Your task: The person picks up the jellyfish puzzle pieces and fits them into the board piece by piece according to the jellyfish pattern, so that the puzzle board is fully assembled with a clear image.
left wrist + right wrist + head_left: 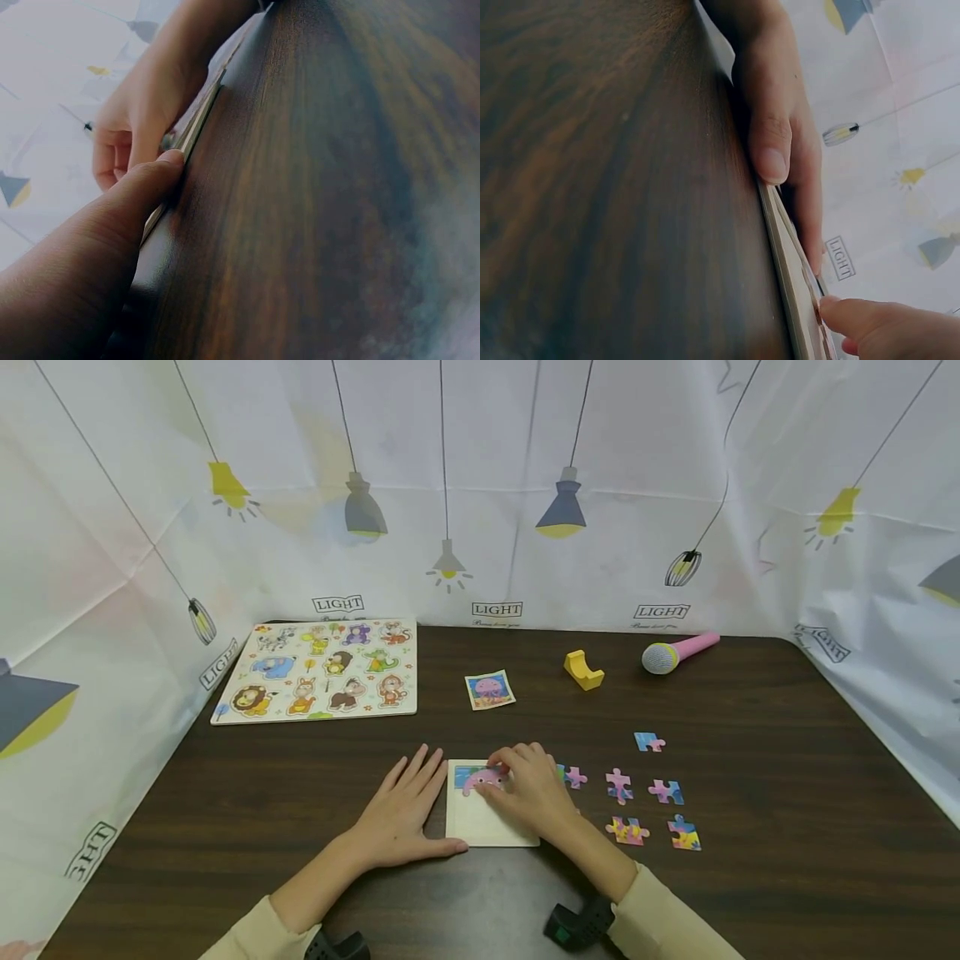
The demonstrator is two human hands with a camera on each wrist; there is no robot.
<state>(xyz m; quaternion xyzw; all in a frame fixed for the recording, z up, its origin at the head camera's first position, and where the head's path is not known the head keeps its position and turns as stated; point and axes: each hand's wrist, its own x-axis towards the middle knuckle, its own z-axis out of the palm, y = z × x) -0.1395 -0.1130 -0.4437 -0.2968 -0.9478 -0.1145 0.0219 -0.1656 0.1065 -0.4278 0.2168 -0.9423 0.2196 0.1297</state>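
Note:
A pale square puzzle tray lies on the dark table, with blue and pink jigsaw pieces in its top part. My left hand rests flat along the tray's left side, fingers spread and straight, the thumb touching its lower left corner. Over the tray's upper right, my right hand has its thumb and index finger curled about a pink puzzle piece, partly hidden by the fingers. Right of the tray lie several loose puzzle pieces. In the left wrist view the tray edge appears edge-on.
A small octopus picture card lies beyond the tray. Farther back are a yellow curved block and a pink toy microphone. A board of animal pictures sits at the back left, before a white lamp-printed cloth.

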